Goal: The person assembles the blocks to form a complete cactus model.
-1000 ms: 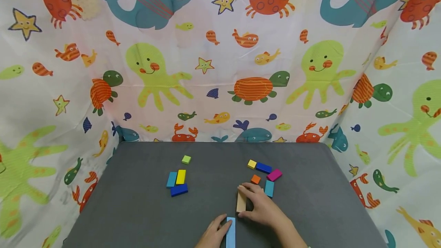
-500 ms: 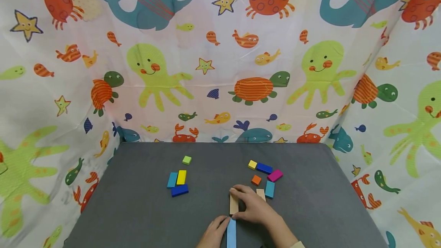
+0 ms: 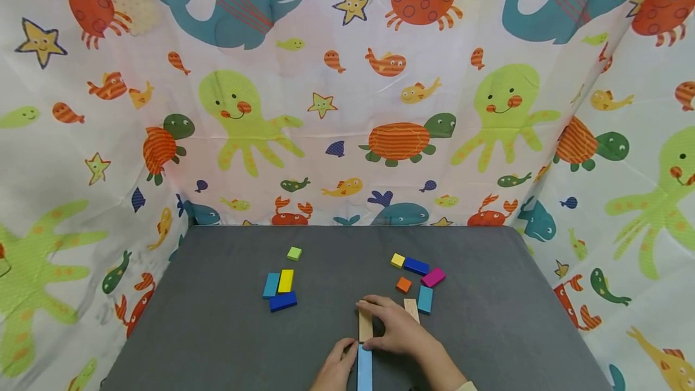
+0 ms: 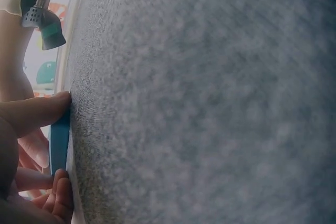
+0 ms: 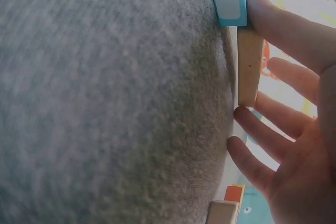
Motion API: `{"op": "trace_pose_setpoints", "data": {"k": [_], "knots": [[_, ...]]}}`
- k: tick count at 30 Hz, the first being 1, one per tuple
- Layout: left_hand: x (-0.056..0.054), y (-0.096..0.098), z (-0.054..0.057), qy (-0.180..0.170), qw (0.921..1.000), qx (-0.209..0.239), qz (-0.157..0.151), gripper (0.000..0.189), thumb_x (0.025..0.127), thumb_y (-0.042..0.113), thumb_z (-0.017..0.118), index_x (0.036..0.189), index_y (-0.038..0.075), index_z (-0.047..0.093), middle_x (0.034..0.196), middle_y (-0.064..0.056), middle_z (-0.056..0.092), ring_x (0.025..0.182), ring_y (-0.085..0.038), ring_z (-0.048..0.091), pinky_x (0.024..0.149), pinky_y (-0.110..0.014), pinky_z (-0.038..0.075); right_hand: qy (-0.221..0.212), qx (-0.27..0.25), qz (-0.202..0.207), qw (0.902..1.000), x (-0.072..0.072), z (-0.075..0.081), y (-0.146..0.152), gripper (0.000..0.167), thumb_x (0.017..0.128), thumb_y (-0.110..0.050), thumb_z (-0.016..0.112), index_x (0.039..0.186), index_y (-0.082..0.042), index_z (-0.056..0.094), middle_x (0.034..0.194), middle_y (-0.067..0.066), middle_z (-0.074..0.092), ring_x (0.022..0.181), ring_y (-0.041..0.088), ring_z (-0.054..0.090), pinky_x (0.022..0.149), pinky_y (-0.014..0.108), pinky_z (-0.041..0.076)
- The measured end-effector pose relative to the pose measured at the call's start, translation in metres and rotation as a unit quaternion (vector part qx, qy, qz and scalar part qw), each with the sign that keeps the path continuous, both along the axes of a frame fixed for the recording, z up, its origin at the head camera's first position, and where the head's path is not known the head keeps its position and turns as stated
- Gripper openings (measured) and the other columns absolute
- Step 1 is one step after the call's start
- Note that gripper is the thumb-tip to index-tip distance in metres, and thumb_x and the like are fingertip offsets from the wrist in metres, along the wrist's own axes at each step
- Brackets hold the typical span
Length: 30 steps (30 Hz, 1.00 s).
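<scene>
A plain wooden block (image 3: 365, 326) lies lengthwise on the grey table, end to end with a long light blue block (image 3: 365, 370) nearer the person. My right hand (image 3: 396, 327) holds the wooden block, fingertips at its far end and thumb near the joint. In the right wrist view, that thumb sits where the light blue block (image 5: 229, 3) meets the wooden one (image 5: 249, 66). My left hand (image 3: 336, 367) lies along the light blue block's left side. The left wrist view has this block (image 4: 60, 142) between thumb and fingers. Its near end is cut off in the head view.
Right of centre lie a second wooden block (image 3: 411, 308), a teal one (image 3: 425, 299), an orange one (image 3: 403, 284), and magenta, dark blue and yellow blocks. Teal, yellow (image 3: 285, 280), blue and green blocks lie left. A sea-animal curtain (image 3: 336, 107) surrounds the table (image 3: 228, 330).
My right hand has moved the wooden block left, into line with the light blue block. The second wooden block has come into sight. My left fingers have shifted off the light blue block's top.
</scene>
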<state>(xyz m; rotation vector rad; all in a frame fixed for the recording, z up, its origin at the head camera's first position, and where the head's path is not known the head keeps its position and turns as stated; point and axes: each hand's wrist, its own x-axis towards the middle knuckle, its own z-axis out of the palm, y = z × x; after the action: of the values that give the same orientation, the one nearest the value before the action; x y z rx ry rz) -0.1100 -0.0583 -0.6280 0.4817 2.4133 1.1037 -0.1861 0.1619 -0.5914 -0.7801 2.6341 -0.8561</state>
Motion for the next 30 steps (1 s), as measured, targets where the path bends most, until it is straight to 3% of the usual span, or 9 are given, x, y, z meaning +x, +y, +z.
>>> {"op": "trace_pose_setpoints", "data": {"k": [10, 20, 30], "knots": [[-0.001, -0.001, -0.003, 0.016, 0.9997, 0.017, 0.001, 0.097, 0.073, 0.047, 0.089, 0.148, 0.002, 0.048, 0.147, -0.012, 0.04, 0.113, -0.014, 0.051, 0.094, -0.033, 0.049, 0.019, 0.013, -0.002, 0.9997, 0.002, -0.003, -0.002, 0.071, 0.085, -0.056, 0.075, 0.147, -0.028, 0.054, 0.149, 0.001, 0.053, 0.134, 0.028, 0.05, 0.107, 0.056, 0.045], [0.0, -0.003, -0.005, 0.032, 0.9983, 0.048, -0.008, 0.092, 0.077, 0.044, 0.087, 0.147, -0.002, 0.049, 0.146, -0.018, 0.041, 0.106, -0.009, 0.051, 0.087, -0.033, 0.05, 0.056, 0.024, -0.005, 0.9982, 0.005, -0.004, -0.007, 0.054, 0.094, -0.037, 0.072, 0.144, -0.024, 0.057, 0.148, 0.006, 0.054, 0.134, 0.031, 0.052, 0.104, 0.057, 0.046], [0.0, -0.002, -0.008, 0.041, 0.9986, 0.033, -0.007, 0.092, 0.078, 0.046, 0.085, 0.147, -0.002, 0.049, 0.148, -0.018, 0.039, 0.104, -0.009, 0.05, 0.086, -0.032, 0.049, 0.067, 0.026, -0.023, 0.9971, 0.009, -0.005, -0.013, 0.051, 0.094, -0.037, 0.072, 0.142, -0.025, 0.06, 0.147, 0.007, 0.054, 0.132, 0.031, 0.052, 0.103, 0.058, 0.046]]}}
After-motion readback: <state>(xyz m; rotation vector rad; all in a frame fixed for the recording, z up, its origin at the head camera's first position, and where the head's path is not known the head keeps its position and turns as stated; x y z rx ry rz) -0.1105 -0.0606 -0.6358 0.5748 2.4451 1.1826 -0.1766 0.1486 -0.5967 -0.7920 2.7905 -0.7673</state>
